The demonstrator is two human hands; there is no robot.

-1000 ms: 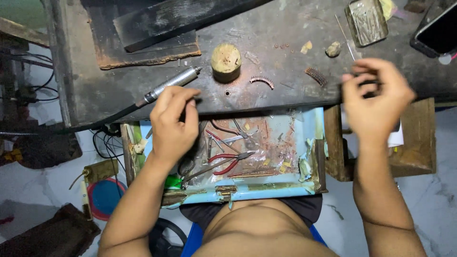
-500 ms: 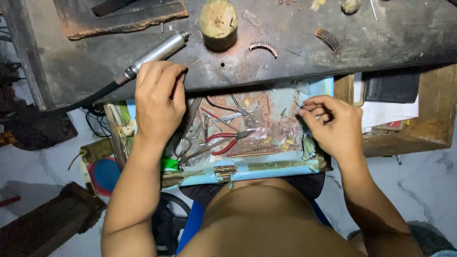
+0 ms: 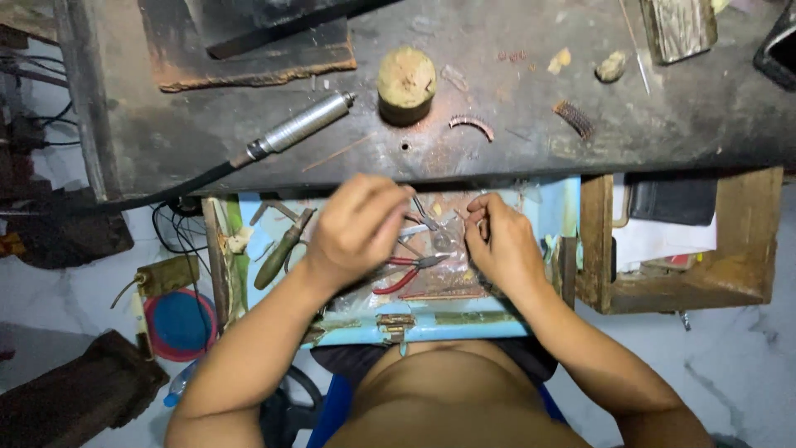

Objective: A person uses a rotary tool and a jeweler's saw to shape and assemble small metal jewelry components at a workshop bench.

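The dark bench [image 3: 497,149] bears a handpiece [image 3: 303,126] near its front edge, a round wooden block [image 3: 406,81] mid-bench, two small coils [image 3: 471,124] rightward

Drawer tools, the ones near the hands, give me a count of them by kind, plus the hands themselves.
Red-handled pliers: 1
Green-handled tool: 1
Small metal snips by the left hand and right hand: 1
Hands: 2
Total: 5; other bits in the blue drawer are too cluttered to count.

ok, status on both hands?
Left hand and right hand over open drawer, fingers pinched. Red-handled pliers lie between them. What they grip: too small to tell.
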